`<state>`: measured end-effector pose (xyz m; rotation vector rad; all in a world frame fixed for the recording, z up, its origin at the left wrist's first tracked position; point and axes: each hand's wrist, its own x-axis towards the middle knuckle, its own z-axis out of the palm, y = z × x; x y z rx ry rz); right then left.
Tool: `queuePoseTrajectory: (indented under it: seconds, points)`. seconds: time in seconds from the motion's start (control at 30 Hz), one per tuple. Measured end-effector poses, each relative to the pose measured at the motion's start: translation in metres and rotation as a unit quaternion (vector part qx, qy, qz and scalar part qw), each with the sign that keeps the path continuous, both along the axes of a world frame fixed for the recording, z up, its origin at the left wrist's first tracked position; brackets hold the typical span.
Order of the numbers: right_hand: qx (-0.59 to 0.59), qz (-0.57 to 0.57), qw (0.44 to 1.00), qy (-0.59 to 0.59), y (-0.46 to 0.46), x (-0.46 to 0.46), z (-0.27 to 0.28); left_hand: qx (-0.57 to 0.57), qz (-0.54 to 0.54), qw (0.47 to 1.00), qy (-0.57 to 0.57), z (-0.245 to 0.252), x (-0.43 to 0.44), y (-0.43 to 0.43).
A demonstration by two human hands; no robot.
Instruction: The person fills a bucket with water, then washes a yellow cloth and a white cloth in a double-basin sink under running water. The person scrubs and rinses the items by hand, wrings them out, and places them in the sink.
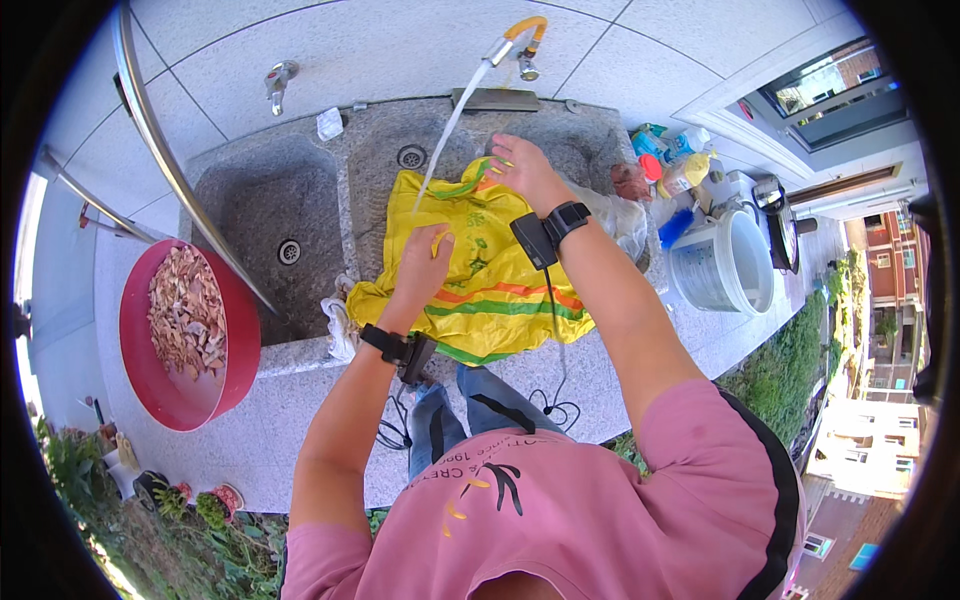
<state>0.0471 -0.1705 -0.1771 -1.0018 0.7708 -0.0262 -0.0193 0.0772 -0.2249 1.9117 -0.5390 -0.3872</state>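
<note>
A yellow plastic woven sack (487,262) with green and orange stripes lies spread over the right part of a stone double sink (346,202) and hangs over its front edge. My left hand (426,262) is over the left part of the sack, thumb apart from the fingers, gripping nothing that I can see. Near the sack's far right corner, my right hand (525,169) has its fingers apart and holds nothing. Water (454,124) runs from a faucet with an orange hose (527,30) onto the sack. A drain (412,156) shows beyond the sack's far edge.
A red round basin (244,337) with chopped pale pieces (187,311) stands left. A metal pole (161,142) slants across the left bowl. At right are a white bucket (701,262), bottles (684,176), a blue brush (676,227) and clear plastic (611,217). A white cloth (341,322) hangs on the rim.
</note>
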Motion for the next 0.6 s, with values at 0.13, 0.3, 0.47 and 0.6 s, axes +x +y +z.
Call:
queuePoseTrajectory:
  seconds: [0.13,0.3,0.47,0.6]
  points:
    - [0.271,-0.202,0.93,-0.144,-0.007,-0.031,0.037,-0.419,-0.071,0.716,0.554,0.045,-0.018,-0.084]
    - [0.427,-0.324,0.812,-0.232,0.0,-0.061,0.046,-0.522,-0.191,0.524,0.645,0.095,-0.065,-0.133]
    - [0.389,-0.431,0.763,-0.285,-0.018,-0.084,0.039,-0.453,-0.158,0.559,0.676,0.112,-0.1,-0.134]
    - [-0.061,-0.348,0.918,-0.181,-0.018,-0.091,0.033,-0.442,-0.1,0.587,0.672,0.114,-0.117,-0.134]
